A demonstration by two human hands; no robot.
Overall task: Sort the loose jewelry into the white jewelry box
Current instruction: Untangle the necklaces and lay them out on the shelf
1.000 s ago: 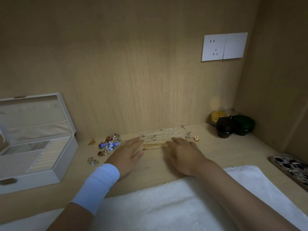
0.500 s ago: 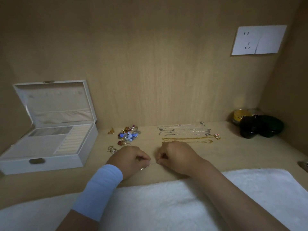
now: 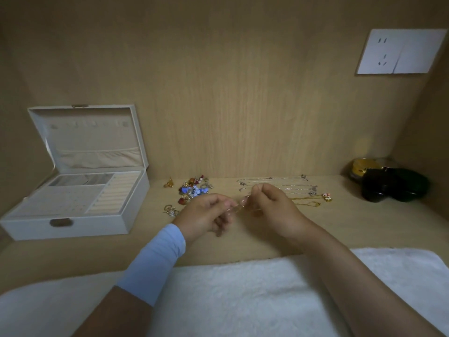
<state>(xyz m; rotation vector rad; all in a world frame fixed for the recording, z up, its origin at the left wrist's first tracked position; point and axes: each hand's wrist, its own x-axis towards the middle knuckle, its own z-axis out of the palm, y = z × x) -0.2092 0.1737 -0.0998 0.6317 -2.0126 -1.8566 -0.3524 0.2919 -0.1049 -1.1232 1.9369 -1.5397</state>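
My left hand point(image 3: 206, 212) and right hand point(image 3: 274, 210) both pinch a thin, blurred pale chain point(image 3: 239, 207) between them, right of the open white jewelry box point(image 3: 73, 226).

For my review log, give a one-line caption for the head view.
Left hand and right hand pinch a thin chain over the shelf; the white jewelry box stands open at left.

White rectangular jewelry box point(image 3: 97, 227), lid open and tilted back, beige lining, ring rolls in the right compartment, at the counter's left end. Pile of coloured earrings and charms point(image 3: 194, 188) by the back edge, centre. Thin silver chains point(image 3: 286, 184) in rows right of it, gold chains point(image 3: 307, 198) just in front. Fine pale chain point(image 3: 239, 208), blurred, possibly a necklace, pinched between left hand point(image 3: 206, 214) and right hand point(image 3: 274, 210) above the counter.
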